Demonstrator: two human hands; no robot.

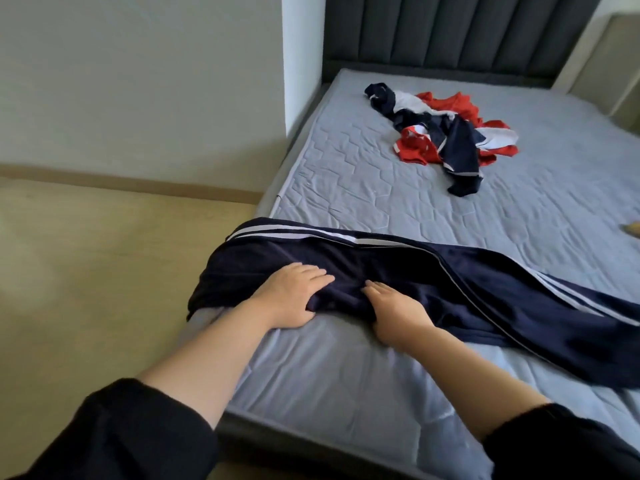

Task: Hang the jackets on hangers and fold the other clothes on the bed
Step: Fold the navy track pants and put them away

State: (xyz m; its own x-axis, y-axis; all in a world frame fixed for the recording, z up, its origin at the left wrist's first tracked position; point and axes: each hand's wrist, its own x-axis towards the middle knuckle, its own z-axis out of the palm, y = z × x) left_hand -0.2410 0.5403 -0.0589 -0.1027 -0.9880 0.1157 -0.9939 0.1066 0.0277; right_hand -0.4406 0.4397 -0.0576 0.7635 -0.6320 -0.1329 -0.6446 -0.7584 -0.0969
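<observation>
Pressing down on navy trousers (450, 282) with white side stripes, both hands lie flat with straight fingers and grip nothing. The left hand (294, 296) rests at the garment's bunched end by the bed's (346, 375) left edge. The right hand (398, 311) sits just beside it, nearer the bed's middle. The trousers stretch across the bed's near end toward its right side. A crumpled pile of red, white and navy clothes (446, 133) lies farther up the bed, near its padded headboard (450, 29).
</observation>
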